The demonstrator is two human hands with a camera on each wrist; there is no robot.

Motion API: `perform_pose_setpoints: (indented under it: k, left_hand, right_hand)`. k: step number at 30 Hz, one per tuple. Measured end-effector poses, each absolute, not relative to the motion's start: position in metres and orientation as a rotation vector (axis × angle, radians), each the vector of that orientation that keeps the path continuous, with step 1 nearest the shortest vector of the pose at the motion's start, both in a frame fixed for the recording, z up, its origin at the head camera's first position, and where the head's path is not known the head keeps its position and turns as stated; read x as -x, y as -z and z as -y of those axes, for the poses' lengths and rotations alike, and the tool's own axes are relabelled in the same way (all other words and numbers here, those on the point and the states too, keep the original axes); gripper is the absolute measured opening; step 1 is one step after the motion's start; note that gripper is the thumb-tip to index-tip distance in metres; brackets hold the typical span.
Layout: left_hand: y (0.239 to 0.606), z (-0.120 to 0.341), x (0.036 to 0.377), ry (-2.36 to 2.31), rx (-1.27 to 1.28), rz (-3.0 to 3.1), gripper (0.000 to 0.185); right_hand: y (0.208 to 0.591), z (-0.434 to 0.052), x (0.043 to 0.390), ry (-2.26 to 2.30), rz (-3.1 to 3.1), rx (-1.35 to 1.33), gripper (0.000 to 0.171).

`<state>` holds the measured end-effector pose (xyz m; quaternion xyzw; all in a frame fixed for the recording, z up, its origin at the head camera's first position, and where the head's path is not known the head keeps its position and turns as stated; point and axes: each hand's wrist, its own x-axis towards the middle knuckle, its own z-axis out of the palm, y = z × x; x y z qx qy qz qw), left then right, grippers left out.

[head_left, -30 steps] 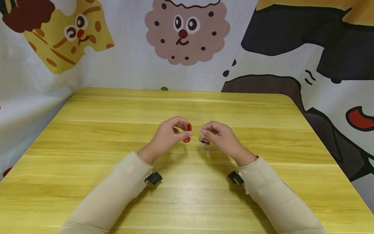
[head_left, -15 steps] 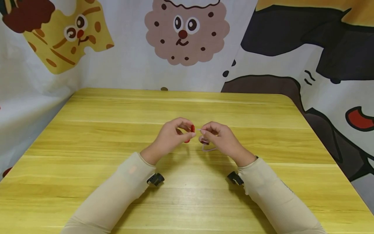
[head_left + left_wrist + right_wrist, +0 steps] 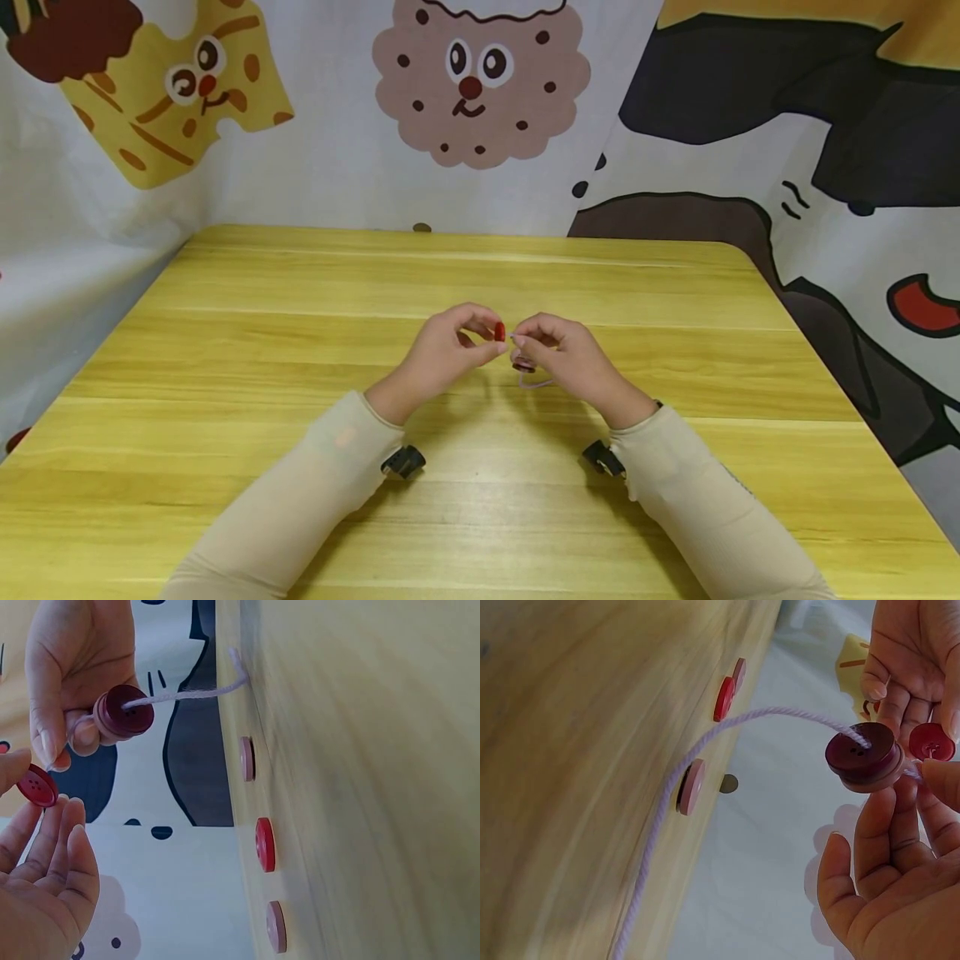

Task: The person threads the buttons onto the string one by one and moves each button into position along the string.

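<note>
My left hand [image 3: 442,350] pinches a dark red button [image 3: 37,786] on edge between thumb and fingertips. Close on its right, my right hand [image 3: 570,354] pinches the tip of a lilac cord [image 3: 656,817]. The tip meets the button's face; in the right wrist view a bit of it seems to show at the holes. Threaded on the cord below the right fingers are a maroon button [image 3: 862,750] and a pink button [image 3: 870,782], stacked face to face. From the maroon one the cord trails down to the table.
On the wooden table [image 3: 480,517] lie a red button [image 3: 265,844], a pink button [image 3: 247,759] and another pink button [image 3: 276,927], apart from each other. The hands hide them in the head view. A printed cloth [image 3: 322,167] hangs behind the table's far edge.
My left hand has moved right with its button, closing the gap to the cord tip. The right hand has stayed nearly still. The red button on the table is now covered in the head view.
</note>
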<state>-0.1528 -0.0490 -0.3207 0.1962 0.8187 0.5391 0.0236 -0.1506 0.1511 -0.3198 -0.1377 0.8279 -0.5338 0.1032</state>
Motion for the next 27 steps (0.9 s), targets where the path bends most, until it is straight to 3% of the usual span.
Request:
perform_pose_setpoints:
  k: [27]
  left_hand:
    - [0.3208, 0.0435, 0.1531, -1.683, -0.645, -2.519, 0.025]
  right_hand:
    - [0.3213, -0.1528, 0.1519, 1.573, -2.466, 0.488, 0.018]
